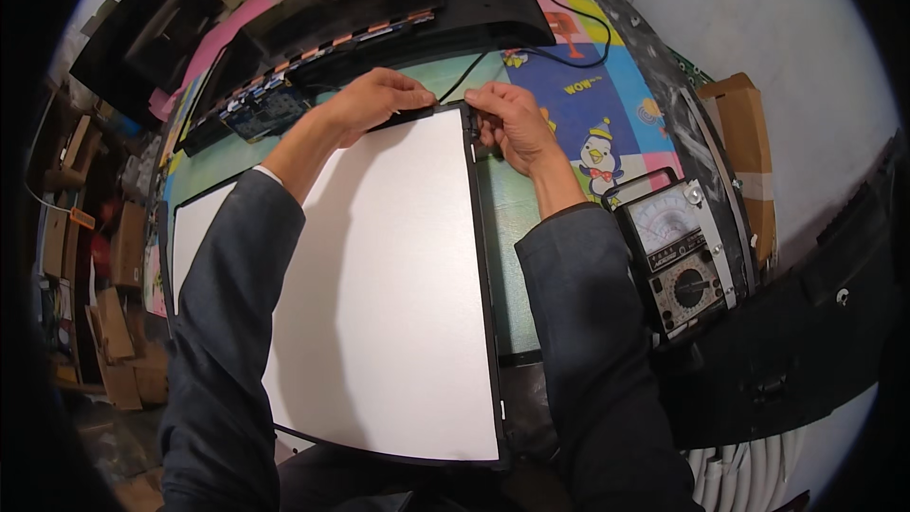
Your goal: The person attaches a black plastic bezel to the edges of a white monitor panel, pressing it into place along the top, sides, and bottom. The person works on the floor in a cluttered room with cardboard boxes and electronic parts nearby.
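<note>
A large white panel (pixel 408 294) lies in front of me, edged by a thin black frame (pixel 484 265). My left hand (pixel 365 104) is at the far edge, left of the far right corner, its fingers closed and pressed together on the frame's black strip. At that corner my right hand (pixel 515 125) is closed, thumb and forefinger pinched against the frame. What lies between the fingertips is mostly hidden. A black cable (pixel 464 76) runs just beyond the two hands.
Beyond the panel lies a black screen unit (pixel 464 0) with a circuit board (pixel 263 112) along its near edge. An analog multimeter (pixel 669 251) stands at the right on a colourful cartoon mat (pixel 578 85). Cardboard (pixel 744 142) leans by the wall; boxes (pixel 128 246) fill the left side.
</note>
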The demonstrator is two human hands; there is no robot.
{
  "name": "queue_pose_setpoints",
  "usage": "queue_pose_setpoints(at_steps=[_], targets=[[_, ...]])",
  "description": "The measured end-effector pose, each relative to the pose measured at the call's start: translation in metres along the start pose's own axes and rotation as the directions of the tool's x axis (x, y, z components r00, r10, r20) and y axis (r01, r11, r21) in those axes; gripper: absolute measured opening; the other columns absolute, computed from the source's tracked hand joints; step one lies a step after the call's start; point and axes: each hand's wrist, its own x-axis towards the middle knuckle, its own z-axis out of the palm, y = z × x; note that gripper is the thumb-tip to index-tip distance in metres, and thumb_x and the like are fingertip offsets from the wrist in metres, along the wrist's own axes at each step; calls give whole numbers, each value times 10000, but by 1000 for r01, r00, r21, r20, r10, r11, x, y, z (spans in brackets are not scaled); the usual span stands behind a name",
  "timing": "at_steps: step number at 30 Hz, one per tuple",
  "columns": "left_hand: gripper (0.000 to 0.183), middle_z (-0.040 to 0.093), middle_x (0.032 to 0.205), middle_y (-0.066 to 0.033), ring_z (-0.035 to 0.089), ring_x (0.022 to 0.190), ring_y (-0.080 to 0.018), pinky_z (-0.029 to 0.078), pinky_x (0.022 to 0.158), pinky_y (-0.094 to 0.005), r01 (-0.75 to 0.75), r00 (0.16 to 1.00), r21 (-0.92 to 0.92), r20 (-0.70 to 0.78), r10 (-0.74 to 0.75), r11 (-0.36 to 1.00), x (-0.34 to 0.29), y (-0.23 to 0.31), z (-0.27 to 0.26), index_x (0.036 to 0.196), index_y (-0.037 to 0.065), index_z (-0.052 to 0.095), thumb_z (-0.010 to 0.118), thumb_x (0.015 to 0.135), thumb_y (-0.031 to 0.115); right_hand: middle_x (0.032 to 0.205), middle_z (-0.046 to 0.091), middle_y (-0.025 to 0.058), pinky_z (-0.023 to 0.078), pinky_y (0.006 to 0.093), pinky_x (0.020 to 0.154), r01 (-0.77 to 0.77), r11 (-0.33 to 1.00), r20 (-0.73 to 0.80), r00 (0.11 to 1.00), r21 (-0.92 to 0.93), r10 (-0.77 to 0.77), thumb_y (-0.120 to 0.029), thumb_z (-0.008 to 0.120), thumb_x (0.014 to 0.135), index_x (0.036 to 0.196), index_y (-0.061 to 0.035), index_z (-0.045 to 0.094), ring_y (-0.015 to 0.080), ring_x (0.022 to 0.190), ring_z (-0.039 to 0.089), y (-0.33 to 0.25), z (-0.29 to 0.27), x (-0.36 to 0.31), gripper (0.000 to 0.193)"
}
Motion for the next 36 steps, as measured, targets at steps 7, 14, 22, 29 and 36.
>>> queue_pose_setpoints(at_steps=[7,14,22,29,36], targets=[[205,707,895,-63,628,824,-131,502,796,-281,-27,996,-29,86,29,999,-5,2,-1,999,-16,731,683,940,174,637,586,13,424,188,442,3,998,-2,1000,-60,-3,-135,731,882,793,-49,619,68,457,526,0,2,0,167],[209,725,901,-79,642,794,-131,521,753,-284,-73,995,-94,68,79,993,-1,-5,-5,1031,-29,737,666,943,147,636,577,-5,372,176,435,5,997,-26,1000,-77,-7,-124,691,907,804,-54,608,56,468,485,-2,4,-3,149],[163,717,879,-52,622,836,-114,483,820,-256,-106,992,12,63,105,994,-5,-6,-5,958,6,755,710,911,155,645,585,-9,380,175,435,3,997,-29,1000,-77,-5,-131,696,905,817,-55,618,49,469,485,0,3,-1,140],[148,714,865,-42,610,873,-137,430,915,-301,-42,999,10,-22,42,999,-4,-2,2,895,40,757,746,846,179,644,587,4,390,187,417,5,999,-36,999,-51,-7,-122,731,873,800,-43,628,64,449,502,1,2,0,148],[149,714,883,-44,612,856,-135,440,894,-288,-44,999,-12,10,44,999,-2,-7,0,904,42,752,738,856,182,662,601,-5,390,175,435,10,998,-20,1000,-66,-12,-122,698,902,822,-52,621,43,478,497,1,4,-1,131]])
